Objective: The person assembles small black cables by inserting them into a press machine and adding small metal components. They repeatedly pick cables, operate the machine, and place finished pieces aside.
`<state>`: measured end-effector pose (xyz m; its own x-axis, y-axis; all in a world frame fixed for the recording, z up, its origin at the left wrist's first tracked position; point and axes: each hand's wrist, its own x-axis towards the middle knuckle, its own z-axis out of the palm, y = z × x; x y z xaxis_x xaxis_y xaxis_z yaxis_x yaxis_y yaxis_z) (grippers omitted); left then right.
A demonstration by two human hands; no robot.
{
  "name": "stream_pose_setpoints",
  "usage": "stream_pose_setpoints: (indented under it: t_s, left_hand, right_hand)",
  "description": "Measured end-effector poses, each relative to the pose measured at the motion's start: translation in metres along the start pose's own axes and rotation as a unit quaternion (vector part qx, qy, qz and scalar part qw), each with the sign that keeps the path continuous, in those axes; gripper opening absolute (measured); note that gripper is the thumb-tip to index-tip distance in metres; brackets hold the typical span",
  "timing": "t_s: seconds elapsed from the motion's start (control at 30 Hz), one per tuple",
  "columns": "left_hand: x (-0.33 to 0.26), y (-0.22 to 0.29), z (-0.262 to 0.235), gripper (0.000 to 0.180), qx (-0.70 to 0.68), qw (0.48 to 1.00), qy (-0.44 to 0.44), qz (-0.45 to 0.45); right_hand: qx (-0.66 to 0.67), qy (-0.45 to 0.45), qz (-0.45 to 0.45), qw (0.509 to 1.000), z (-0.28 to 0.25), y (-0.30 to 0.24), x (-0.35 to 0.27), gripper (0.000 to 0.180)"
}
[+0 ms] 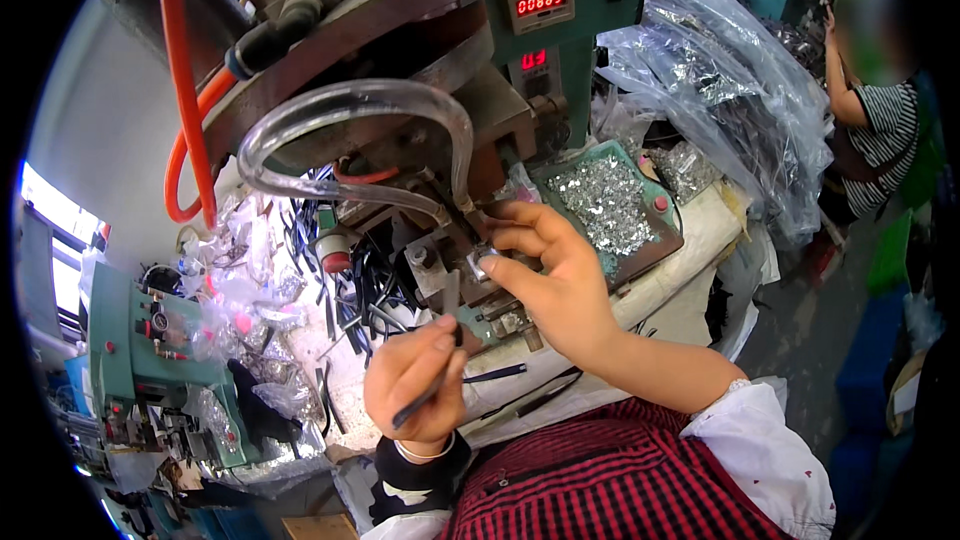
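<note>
My left hand (415,380) is closed around a dark flat strip (452,296), which sticks up past the fingertips toward the press; its lower end shows below my fingers. At the die of the green bench press (578,60), my right hand (555,280) is closed, thumb and fingers pinching a small shiny metal piece (481,262). The fingers partly hide that piece. A clear bent hose (350,95) loops above my hands, with both ends coming down beside the die. The metal block (425,265) of the tooling stands left of my right hand.
A green tray (610,205) full of small shiny metal pieces stands right of the press. Several black strips (370,305) lie left of it. An orange hose (172,60) hangs at upper left. Clear plastic sheeting (720,80) covers a heap behind. A co-worker (880,130) stands at far right.
</note>
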<state>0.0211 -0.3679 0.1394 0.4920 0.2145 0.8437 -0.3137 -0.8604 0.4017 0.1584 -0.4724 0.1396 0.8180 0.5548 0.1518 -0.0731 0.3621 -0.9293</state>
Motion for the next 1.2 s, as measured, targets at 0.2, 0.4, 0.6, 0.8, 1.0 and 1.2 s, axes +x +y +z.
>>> stream_pose_setpoints:
  t_s: [0.2, 0.4, 0.6, 0.8, 1.0, 1.2]
  left_hand:
    - [0.018, -0.001, 0.004, 0.020, -0.045, 0.990, 0.134, -0.018]
    - [0.051, -0.029, -0.006, 0.016, -0.130, 0.965, 0.204, -0.099]
    - [0.063, -0.031, -0.003, 0.011, -0.168, 0.948, 0.218, -0.159]
    - [0.038, -0.023, -0.007, 0.010, -0.161, 0.981, 0.101, -0.041]
    - [0.017, 0.001, 0.007, 0.025, 0.063, 0.982, -0.111, 0.137]
    - [0.019, -0.013, 0.032, 0.026, 0.071, 0.966, -0.132, 0.210]
  right_hand:
    - [-0.003, 0.015, -0.011, 1.000, -0.007, 0.021, 0.007, 0.047]
    - [0.105, 0.040, 0.059, 0.992, 0.001, 0.019, 0.006, 0.047]
    - [0.177, 0.051, 0.091, 0.979, 0.007, 0.003, 0.006, 0.046]
    - [-0.025, -0.110, -0.014, 0.993, -0.031, -0.019, -0.010, 0.056]
    - [-0.693, 0.102, -0.074, 0.710, -0.154, 0.005, -0.027, 0.034]
    - [-0.627, 0.107, -0.171, 0.753, -0.149, 0.052, 0.018, 0.013]
